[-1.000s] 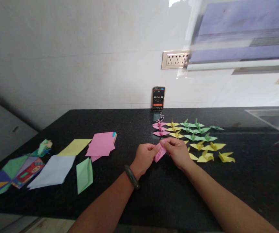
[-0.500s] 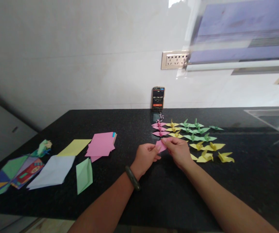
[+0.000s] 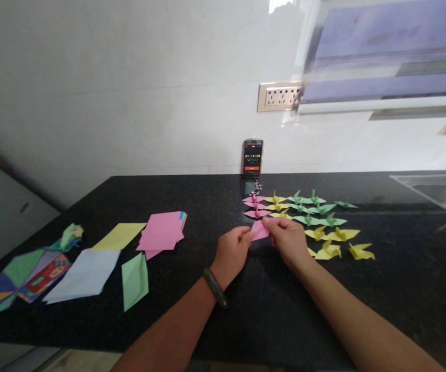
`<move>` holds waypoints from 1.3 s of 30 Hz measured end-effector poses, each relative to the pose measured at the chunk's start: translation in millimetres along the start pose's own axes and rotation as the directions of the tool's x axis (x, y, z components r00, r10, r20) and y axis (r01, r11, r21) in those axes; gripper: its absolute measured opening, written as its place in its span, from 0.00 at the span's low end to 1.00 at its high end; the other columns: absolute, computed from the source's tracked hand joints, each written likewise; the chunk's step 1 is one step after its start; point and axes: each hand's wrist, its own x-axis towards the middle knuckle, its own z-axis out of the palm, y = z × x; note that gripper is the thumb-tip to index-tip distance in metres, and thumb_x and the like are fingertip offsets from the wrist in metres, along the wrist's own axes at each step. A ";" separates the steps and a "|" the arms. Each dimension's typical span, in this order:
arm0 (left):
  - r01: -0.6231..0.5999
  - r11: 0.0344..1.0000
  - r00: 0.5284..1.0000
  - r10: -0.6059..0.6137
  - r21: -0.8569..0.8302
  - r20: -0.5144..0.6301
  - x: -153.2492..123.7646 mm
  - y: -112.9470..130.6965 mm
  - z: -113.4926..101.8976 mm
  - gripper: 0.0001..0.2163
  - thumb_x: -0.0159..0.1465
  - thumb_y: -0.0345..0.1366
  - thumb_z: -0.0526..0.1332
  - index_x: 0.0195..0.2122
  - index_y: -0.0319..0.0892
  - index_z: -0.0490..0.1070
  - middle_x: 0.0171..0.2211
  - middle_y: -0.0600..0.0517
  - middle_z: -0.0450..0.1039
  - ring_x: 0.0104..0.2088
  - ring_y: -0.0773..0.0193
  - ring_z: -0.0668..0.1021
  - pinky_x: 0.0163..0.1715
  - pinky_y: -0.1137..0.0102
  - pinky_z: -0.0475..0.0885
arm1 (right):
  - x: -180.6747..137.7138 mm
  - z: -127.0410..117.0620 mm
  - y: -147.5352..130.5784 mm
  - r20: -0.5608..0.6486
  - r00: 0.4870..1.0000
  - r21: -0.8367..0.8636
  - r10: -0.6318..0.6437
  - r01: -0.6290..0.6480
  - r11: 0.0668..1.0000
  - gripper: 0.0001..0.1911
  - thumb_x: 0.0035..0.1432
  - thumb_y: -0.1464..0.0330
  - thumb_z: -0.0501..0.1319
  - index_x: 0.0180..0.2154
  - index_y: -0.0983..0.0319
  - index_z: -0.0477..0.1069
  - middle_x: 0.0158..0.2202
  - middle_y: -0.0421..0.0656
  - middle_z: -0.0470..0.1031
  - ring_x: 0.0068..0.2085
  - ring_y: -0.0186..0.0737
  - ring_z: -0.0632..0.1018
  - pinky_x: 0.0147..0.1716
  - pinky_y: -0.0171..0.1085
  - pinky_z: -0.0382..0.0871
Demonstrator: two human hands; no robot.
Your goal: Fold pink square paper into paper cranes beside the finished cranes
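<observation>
The person's two hands meet over the black countertop (image 3: 285, 320), joined by one small piece of folded pink origami paper (image 3: 260, 231). The left hand (image 3: 232, 254) is pinched on the paper's left end, thumb against fingers, and a dark green bangle (image 3: 215, 288) circles that wrist. The right hand (image 3: 289, 243) is clamped on the paper's right part, thumb on top and fingers curled beneath. Whether the paper touches the counter cannot be told.

Just beyond the hands lie three pink paper cranes (image 3: 254, 205) in a column, with yellow paper cranes (image 3: 279, 206) beside them and green paper cranes (image 3: 311, 209) farther right. More yellow cranes (image 3: 329, 251) sit to the right of the right hand, partly hidden by it. Behind the pink cranes a smartphone (image 3: 252, 157) leans upright against the wall (image 3: 149, 103), its timer reading 01:14:08, and a beaded strap (image 3: 258, 187) lies at its foot.

Well to the left of the left hand rest a stack of pink paper (image 3: 162, 231), a yellow sheet (image 3: 118, 236), white sheets (image 3: 85, 274), a folded light green paper (image 3: 134, 282) and a colourful printed packet (image 3: 44, 279).
</observation>
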 end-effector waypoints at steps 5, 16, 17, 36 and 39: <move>-0.382 0.841 0.899 0.434 0.383 -0.054 -4.4 1.5 -1.5 0.21 0.48 0.38 0.66 0.44 0.39 0.70 0.44 0.43 0.70 0.46 0.55 0.69 0.47 0.61 0.64 | -4.8 4.5 -1.3 -0.028 0.999 -0.038 0.038 -0.039 0.998 0.16 0.45 0.58 0.62 0.20 0.63 0.66 0.10 0.33 0.60 0.13 0.29 0.60 0.12 0.30 0.52; 0.189 0.875 0.981 -0.145 -0.445 0.132 0.9 0.5 1.5 0.10 0.54 0.38 0.60 0.30 0.36 0.72 0.27 0.48 0.74 0.29 0.64 0.75 0.31 0.70 0.69 | -5.7 5.4 -5.6 0.190 0.982 0.175 0.014 -0.048 0.983 0.17 0.49 0.57 0.59 0.36 0.63 0.70 0.19 0.35 0.64 0.15 0.26 0.60 0.13 0.28 0.54; 0.239 0.823 0.970 -0.179 -0.516 0.165 1.1 1.5 2.0 0.10 0.53 0.38 0.61 0.31 0.35 0.72 0.27 0.48 0.74 0.30 0.64 0.75 0.31 0.70 0.69 | -5.9 4.7 -6.2 0.209 0.978 0.138 0.022 -0.052 0.989 0.16 0.48 0.58 0.61 0.35 0.64 0.70 0.19 0.34 0.64 0.16 0.25 0.60 0.13 0.28 0.53; 0.283 0.767 0.958 -0.202 -0.576 0.201 -0.9 7.9 -0.1 0.12 0.50 0.41 0.64 0.27 0.35 0.71 0.24 0.52 0.71 0.26 0.70 0.72 0.28 0.74 0.66 | -5.9 -0.6 -8.7 0.258 0.957 -0.074 -0.132 0.156 0.985 0.12 0.50 0.62 0.59 0.23 0.64 0.67 0.19 0.38 0.67 0.20 0.31 0.67 0.22 0.32 0.60; 0.322 0.728 0.947 -0.239 -0.605 0.216 0.3 6.5 -0.6 0.11 0.50 0.39 0.64 0.23 0.35 0.70 0.21 0.53 0.68 0.24 0.71 0.70 0.28 0.74 0.66 | -6.6 -0.7 -10.0 0.270 0.949 -0.110 -0.166 0.202 0.973 0.12 0.50 0.62 0.59 0.22 0.64 0.67 0.20 0.38 0.67 0.22 0.32 0.68 0.24 0.32 0.61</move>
